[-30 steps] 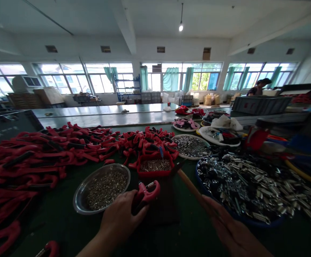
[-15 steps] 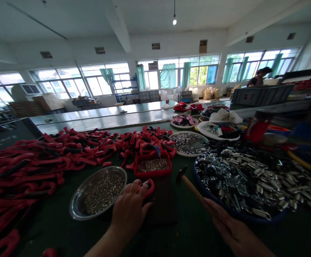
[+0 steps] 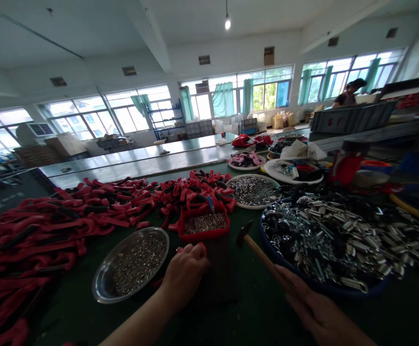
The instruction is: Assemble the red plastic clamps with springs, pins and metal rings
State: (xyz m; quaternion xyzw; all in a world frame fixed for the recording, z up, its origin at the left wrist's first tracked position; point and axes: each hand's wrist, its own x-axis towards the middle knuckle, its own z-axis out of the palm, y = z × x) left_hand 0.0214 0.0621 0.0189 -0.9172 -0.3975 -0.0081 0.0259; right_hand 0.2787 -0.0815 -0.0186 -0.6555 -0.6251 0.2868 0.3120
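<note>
My left hand is closed over a red plastic part, whose curved end shows just past the fingers; the rest is hidden under the hand. In my right hand is a hammer, gripped by its wooden handle with the dark head pointing up and left, apart from the part. Right ahead of my left hand stands a red tray of small metal pins, with a blue-handled tool in it. A metal bowl of small metal pieces sits to the left.
Red and black plastic parts are heaped at left and centre. A blue basin piled with springs and metal parts lies beside the hammer. Behind it are white trays of hardware. Another person is at the far right.
My left hand has closed its fingers over the red part and moved slightly, covering more of it. The right hand and hammer stay nearly still. The view has shifted a little.
</note>
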